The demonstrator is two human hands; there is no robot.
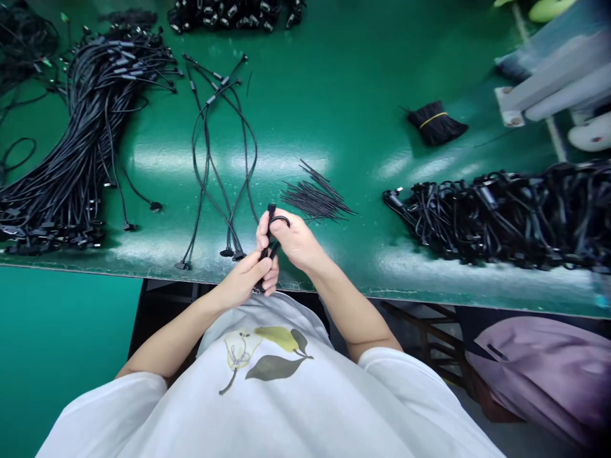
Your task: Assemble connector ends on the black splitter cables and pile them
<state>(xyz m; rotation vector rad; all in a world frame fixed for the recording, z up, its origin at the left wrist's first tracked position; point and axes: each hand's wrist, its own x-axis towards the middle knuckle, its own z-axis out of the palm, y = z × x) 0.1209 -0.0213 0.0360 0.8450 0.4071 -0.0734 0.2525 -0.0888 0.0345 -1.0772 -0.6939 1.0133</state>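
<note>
Close to my body, at the table's front edge, both hands grip one black cable [279, 220] gathered into a small loop. My left hand [249, 275] pinches its lower part, fingers wrapped round the folded strands. Above it, my right hand [292, 236] closes on the upper part, where a connector end sticks up past the fingertips. Parts of the cable are hidden by my fingers. Just beyond my right hand lies a loose pile of thin black ties [316, 198]. Several single black cables [206, 146] with connectors lie stretched out to the left of it.
A large heap of long black cables [90, 127] fills the left side of the green table [344, 76]. Bundled cables [496, 216] lie along the right, with more connectors [233, 14] at the back. A banded bundle of ties [437, 123] sits at right, near a white metal bracket [548, 89].
</note>
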